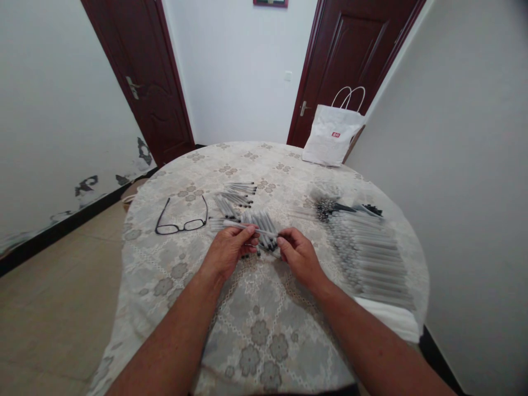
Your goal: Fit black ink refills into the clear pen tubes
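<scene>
Between my two hands lies a slim translucent pen barrel, held nearly level above the table. My left hand pinches it around its middle with thumb and fingers. At its right end, the thumb and fingertips of my right hand are closed; a dark tip shows there, too small to make out. Beneath and just beyond the hands is a pile of pens with clear barrels and black ends, partly hidden by my fingers. More black-ended pens lie fanned out farther back.
Black-framed glasses lie at the left. On the right is a large stack of translucent tubes, with small dark parts behind and a white folded item in front. A white paper bag stands at the back of the cloth-covered table.
</scene>
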Tool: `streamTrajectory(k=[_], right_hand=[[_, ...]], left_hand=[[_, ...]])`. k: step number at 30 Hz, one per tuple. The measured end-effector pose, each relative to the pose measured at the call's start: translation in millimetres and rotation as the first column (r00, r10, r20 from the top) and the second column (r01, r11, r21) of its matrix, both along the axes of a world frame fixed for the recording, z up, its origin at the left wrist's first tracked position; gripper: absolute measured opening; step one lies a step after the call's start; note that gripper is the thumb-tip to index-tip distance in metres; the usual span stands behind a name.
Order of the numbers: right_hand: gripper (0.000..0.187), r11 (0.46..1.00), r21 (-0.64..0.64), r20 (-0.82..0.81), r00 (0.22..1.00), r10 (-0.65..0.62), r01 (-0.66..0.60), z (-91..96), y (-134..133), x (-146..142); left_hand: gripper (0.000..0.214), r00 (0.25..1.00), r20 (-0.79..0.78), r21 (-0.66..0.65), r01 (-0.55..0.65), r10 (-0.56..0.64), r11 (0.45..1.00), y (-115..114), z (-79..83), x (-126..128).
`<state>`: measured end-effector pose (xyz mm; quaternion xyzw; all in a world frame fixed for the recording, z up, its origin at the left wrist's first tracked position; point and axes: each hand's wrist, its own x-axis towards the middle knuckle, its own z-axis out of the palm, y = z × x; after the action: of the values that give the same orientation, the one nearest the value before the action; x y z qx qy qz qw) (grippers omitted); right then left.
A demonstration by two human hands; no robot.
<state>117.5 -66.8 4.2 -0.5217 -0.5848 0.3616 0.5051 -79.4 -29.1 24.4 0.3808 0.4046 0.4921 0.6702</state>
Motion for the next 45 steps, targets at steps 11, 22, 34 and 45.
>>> streamTrajectory(k=[11,22,34,45], right_hand=[[0.024,1.000,-0.010,-0.150,0.989,0.009,-0.011,5.2,-1.6,-4.9],[0.021,1.000,0.025,0.131,0.991,-0.008,0.005,25.4,-5.5,3.6],[0.020,0.990,0.010,0.451,0.884,0.122,-0.141,61.8,-15.1,37.7],[0.029,0.847,0.316,0.728,0.464,-0.505,0.427,91.6,25.4,189.3]], left_hand=[[0.035,1.000,-0.009,-0.007,-0.022,0.022,1.000,0.9,-2.2,-0.7],[0.024,0.993,0.058,-0.025,-0.098,0.099,0.995,2.4,3.1,-3.6],[0.018,0.985,0.107,-0.034,-0.133,0.136,0.991,3.0,8.1,-6.4],[0.019,0.986,0.103,-0.034,-0.128,0.131,0.991,5.8,4.8,-6.2]])
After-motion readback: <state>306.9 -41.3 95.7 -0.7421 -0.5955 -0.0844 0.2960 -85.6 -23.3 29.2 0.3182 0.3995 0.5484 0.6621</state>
